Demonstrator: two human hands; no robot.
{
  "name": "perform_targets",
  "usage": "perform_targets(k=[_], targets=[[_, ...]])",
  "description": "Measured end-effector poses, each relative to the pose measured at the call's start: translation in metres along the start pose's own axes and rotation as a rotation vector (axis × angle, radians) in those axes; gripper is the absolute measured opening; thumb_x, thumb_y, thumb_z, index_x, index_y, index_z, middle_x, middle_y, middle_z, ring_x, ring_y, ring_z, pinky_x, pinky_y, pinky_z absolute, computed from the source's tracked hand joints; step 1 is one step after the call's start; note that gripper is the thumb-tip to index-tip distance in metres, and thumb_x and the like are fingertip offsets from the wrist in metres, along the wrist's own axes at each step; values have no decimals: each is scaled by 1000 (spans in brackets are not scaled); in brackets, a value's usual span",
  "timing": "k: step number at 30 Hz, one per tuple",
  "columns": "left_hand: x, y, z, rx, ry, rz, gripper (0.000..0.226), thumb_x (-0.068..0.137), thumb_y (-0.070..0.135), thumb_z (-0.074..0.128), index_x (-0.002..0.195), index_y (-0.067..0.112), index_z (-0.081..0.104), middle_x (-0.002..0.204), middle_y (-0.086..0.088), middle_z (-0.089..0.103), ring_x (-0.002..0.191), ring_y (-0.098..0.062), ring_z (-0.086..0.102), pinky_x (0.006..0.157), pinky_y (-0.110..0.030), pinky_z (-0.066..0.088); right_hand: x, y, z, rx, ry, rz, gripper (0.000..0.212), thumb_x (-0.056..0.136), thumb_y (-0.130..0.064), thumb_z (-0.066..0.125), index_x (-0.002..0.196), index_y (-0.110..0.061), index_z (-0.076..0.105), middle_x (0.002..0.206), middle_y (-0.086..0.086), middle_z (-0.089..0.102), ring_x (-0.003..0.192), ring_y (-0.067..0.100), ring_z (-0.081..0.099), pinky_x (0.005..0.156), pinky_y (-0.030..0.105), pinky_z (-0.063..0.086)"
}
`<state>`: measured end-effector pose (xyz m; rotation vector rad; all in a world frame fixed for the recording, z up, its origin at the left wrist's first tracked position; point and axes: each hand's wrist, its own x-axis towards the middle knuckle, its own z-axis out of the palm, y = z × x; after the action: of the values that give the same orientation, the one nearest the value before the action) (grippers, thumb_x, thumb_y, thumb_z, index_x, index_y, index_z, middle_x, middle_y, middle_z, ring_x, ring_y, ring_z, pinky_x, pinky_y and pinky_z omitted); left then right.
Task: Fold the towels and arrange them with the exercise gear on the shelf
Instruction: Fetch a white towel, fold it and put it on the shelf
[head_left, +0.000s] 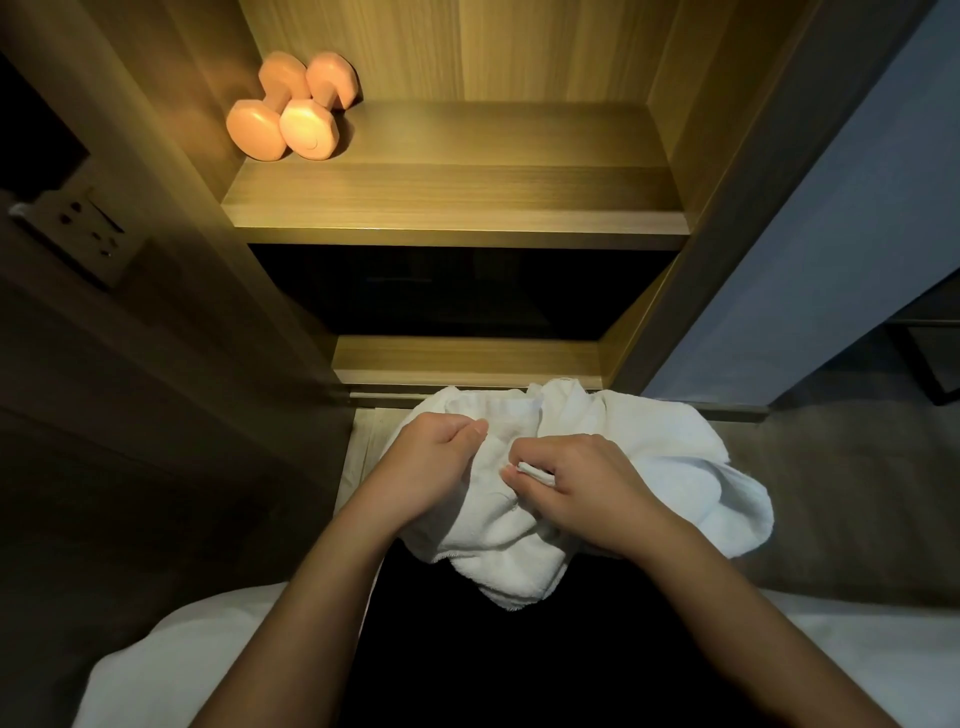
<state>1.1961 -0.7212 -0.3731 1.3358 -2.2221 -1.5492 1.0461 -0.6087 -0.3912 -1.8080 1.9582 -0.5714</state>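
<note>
Shelf (457, 208): lit wooden niche — two pink dumbbells (291, 109) at its back left, touching.
Towel (597, 467): white, crumpled, below the shelf.
Left hand (436, 457): fingers closed on towel.
Right hand (582, 478): pinching a towel edge — beside the left.

Dim overall; warm light falls on the shelf (457, 208), beyond the gripped towel (649, 467); wide-angle edges bend.

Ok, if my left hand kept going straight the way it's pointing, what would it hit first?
Probably the white towel it already grips: the left hand points forward and right into the bunched cloth. Beyond that, depth is unclear.
</note>
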Motion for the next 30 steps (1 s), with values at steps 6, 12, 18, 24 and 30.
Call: perform_targets(k=[6, 12, 18, 24, 30], targets=[[-10, 1, -6, 173, -78, 90, 38, 94, 31, 58, 66, 7, 47, 59, 4, 38, 56, -11, 35, 57, -31, 30, -1, 5, 4, 116, 48, 109, 21, 92, -55, 48, 93, -35, 53, 79, -17, 62, 72, 4, 56, 66, 28, 45], [-3, -12, -15, 123, 134, -12, 30, 101, 28, 45, 92, 2, 57, 88, -7, 61, 82, -24, 56, 74, -37, 45, -17, 34, -2, 332, 176, 270, 34, 84, -51, 64, 112, -38, 49, 107, -20, 50, 97, -8, 50, 75, 10, 40], [6, -9, -32, 58, 252, -14, 25, 104, 29, 38, 100, 13, 57, 97, -4, 60, 93, -21, 58, 82, -39, 47, -32, 54, -41, 249, -63, 323, 21, 92, -38, 54, 71, -38, 53, 70, -23, 60, 72, -7, 54, 64, 20, 37], [27, 15, -99, -260, 485, 93, 28, 104, 33, 39, 113, 18, 60, 104, -7, 65, 94, -21, 61, 77, -39, 51, -6, 100, -137, 215, 243, 453, 10, 92, -27, 65, 91, -23, 75, 82, -6, 68, 79, 11, 60, 71, 29, 45], [53, 56, -186, -518, 837, 42, 39, 104, 26, 40, 139, 10, 48, 133, -9, 53, 111, -20, 51, 97, -33, 43, 18, 137, -224, 355, 822, 654, 34, 96, -24, 59, 117, 2, 67, 118, 24, 65, 110, 39, 60, 93, 42, 45]])
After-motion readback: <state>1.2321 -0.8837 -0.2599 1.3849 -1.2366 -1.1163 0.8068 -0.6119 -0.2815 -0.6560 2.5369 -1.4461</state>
